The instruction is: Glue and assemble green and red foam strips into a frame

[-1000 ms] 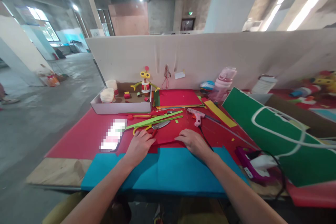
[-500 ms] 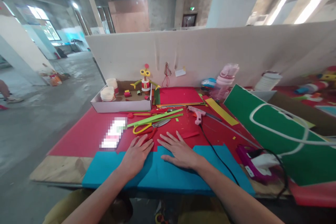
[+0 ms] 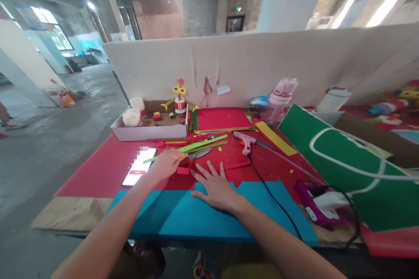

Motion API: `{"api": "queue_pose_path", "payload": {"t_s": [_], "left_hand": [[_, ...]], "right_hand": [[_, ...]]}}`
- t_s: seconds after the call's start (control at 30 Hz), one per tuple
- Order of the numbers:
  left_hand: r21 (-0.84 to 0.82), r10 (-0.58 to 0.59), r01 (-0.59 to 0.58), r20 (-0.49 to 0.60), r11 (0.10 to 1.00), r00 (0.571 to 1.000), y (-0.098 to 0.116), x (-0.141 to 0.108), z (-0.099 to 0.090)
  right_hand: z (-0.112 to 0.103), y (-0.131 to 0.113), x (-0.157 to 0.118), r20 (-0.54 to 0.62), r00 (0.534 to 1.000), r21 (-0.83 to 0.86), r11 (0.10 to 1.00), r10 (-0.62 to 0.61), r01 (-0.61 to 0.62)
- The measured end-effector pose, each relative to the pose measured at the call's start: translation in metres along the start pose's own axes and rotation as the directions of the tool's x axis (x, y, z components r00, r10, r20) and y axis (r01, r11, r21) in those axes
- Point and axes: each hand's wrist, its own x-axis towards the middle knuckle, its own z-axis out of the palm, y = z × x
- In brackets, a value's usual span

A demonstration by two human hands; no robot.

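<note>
My left hand (image 3: 168,163) is closed over the handle of a pair of scissors (image 3: 200,154), which lie on the red table covering; its fingers hide most of the yellow handle, and the metal blades point right. Light green paper strips (image 3: 203,143) lie just beyond the scissors. My right hand (image 3: 214,184) rests flat with spread fingers on a blue sheet (image 3: 157,213) along the front edge. Between the hands is a small red piece (image 3: 183,171). To the left of my left hand lies a lit phone (image 3: 135,174).
A pink glue gun (image 3: 245,141) lies at centre right, its black cord crossing the blue sheet. Farther right are a purple power strip (image 3: 317,209) and a leaning green board (image 3: 327,161). A white tray (image 3: 150,133) and a toy robot figure (image 3: 180,103) stand at the back.
My left hand has left the blue sheet and moved forward onto the scissors' handle. The right hand stays spread on the sheet, shifted slightly left. The small red piece now shows clearly.
</note>
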Motion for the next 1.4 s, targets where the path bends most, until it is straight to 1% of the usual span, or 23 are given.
{"api": "queue_pose_path", "payload": {"t_s": [0.03, 0.07, 0.17, 0.23, 0.27, 0.3, 0.4, 0.5, 0.57, 0.63, 0.7, 0.77, 0.8, 0.87, 0.93, 1.0, 1.03, 1.07, 1.1, 1.13, 1.2, 1.3, 1.4], "left_hand": [[0.028, -0.055, 0.055, -0.005, 0.998, 0.998, -0.005, 0.016, -0.002], [0.065, -0.080, 0.080, -0.003, 0.995, 0.997, -0.008, 0.033, -0.003], [0.148, -0.084, 0.077, 0.042, 0.986, 0.996, -0.012, 0.089, 0.007], [0.181, -0.120, 0.102, 0.093, 0.978, 0.988, -0.008, 0.121, 0.016], [0.203, -0.143, 0.112, 0.147, 0.973, 0.979, -0.006, 0.133, 0.020], [0.207, -0.146, 0.109, 0.171, 0.972, 0.974, -0.003, 0.142, 0.024], [0.221, -0.137, 0.089, 0.212, 0.971, 0.967, 0.004, 0.154, 0.031], [0.252, -0.152, 0.097, 0.210, 0.963, 0.966, 0.009, 0.152, 0.031], [0.285, -0.164, 0.109, 0.178, 0.952, 0.970, 0.013, 0.147, 0.027], [0.326, -0.153, 0.110, 0.107, 0.939, 0.982, 0.016, 0.139, 0.018], [0.352, -0.133, 0.120, 0.013, 0.928, 0.991, 0.017, 0.126, 0.005], [0.333, -0.148, 0.166, -0.078, 0.928, 0.986, 0.017, 0.108, -0.008], [0.298, -0.168, 0.190, -0.098, 0.935, 0.981, 0.017, 0.097, -0.014], [0.182, -0.229, 0.237, -0.062, 0.954, 0.971, 0.017, 0.074, -0.021], [0.030, -0.244, 0.242, 0.056, 0.970, 0.968, 0.019, 0.053, -0.021], [-0.107, -0.162, 0.180, 0.163, 0.978, 0.973, 0.020, 0.036, -0.016], [-0.127, -0.144, 0.173, 0.211, 0.977, 0.967, 0.020, 0.029, -0.013], [-0.117, -0.150, 0.183, 0.246, 0.976, 0.958, 0.020, 0.023, -0.011], [-0.078, -0.185, 0.212, 0.264, 0.974, 0.947, 0.019, 0.019, -0.009], [-0.035, -0.222, 0.240, 0.268, 0.970, 0.938, 0.018, 0.015, -0.008], [-0.008, -0.235, 0.246, 0.272, 0.969, 0.933, 0.014, 0.011, -0.007], [-0.023, -0.212, 0.225, 0.256, 0.974, 0.943, 0.006, 0.014, -0.005], [0.033, -0.235, 0.233, 0.220, 0.972, 0.947, -0.002, 0.027, 0.001]], "right_hand": [[0.001, -0.001, 0.000, -0.004, 1.000, 0.001, 1.000, 0.020, -0.020], [0.001, -0.002, 0.001, -0.006, 0.999, 0.004, 0.999, 0.039, -0.039], [0.002, -0.005, 0.001, -0.014, 0.997, 0.013, 0.997, 0.075, -0.075], [0.000, -0.006, 0.000, -0.023, 0.997, 0.016, 0.997, 0.080, -0.080], [-0.001, -0.007, 0.000, -0.027, 0.997, 0.017, 0.997, 0.079, -0.078], [-0.002, -0.007, -0.001, -0.031, 0.997, 0.019, 0.997, 0.076, -0.076], [-0.005, -0.009, -0.002, -0.034, 0.997, 0.017, 0.997, 0.072, -0.072], [-0.007, -0.011, -0.002, -0.028, 0.996, 0.009, 0.997, 0.083, -0.083], [-0.007, -0.011, -0.001, -0.030, 0.996, 0.012, 0.996, 0.088, -0.088], [-0.006, -0.011, -0.001, -0.034, 0.995, 0.022, 0.996, 0.090, -0.089], [-0.006, -0.010, -0.001, -0.040, 0.995, 0.029, 0.996, 0.091, -0.090], [-0.006, -0.010, -0.002, -0.047, 0.995, 0.035, 0.996, 0.088, -0.087], [-0.006, -0.010, -0.003, -0.051, 0.995, 0.038, 0.996, 0.086, -0.084], [-0.005, -0.010, -0.003, -0.064, 0.996, 0.042, 0.997, 0.070, -0.067], [-0.003, -0.011, -0.003, -0.081, 0.997, 0.045, 0.999, 0.014, -0.010], [0.000, -0.011, -0.001, -0.098, 0.993, 0.056, 0.996, -0.060, 0.065], [0.001, -0.011, -0.001, -0.103, 0.991, 0.063, 0.994, -0.085, 0.092], [0.002, -0.012, 0.000, -0.106, 0.990, 0.071, 0.992, -0.098, 0.106], [0.003, -0.012, 0.000, -0.107, 0.989, 0.077, 0.991, -0.100, 0.108], [0.003, -0.012, 0.000, -0.107, 0.990, 0.079, 0.991, -0.096, 0.104], [0.002, -0.012, -0.001, -0.099, 0.991, 0.075, 0.992, -0.089, 0.097], [-0.001, -0.013, -0.002, -0.072, 0.994, 0.067, 0.994, -0.078, 0.083], [-0.005, -0.013, -0.002, -0.060, 0.995, 0.081, 0.993, -0.077, 0.082]]}}
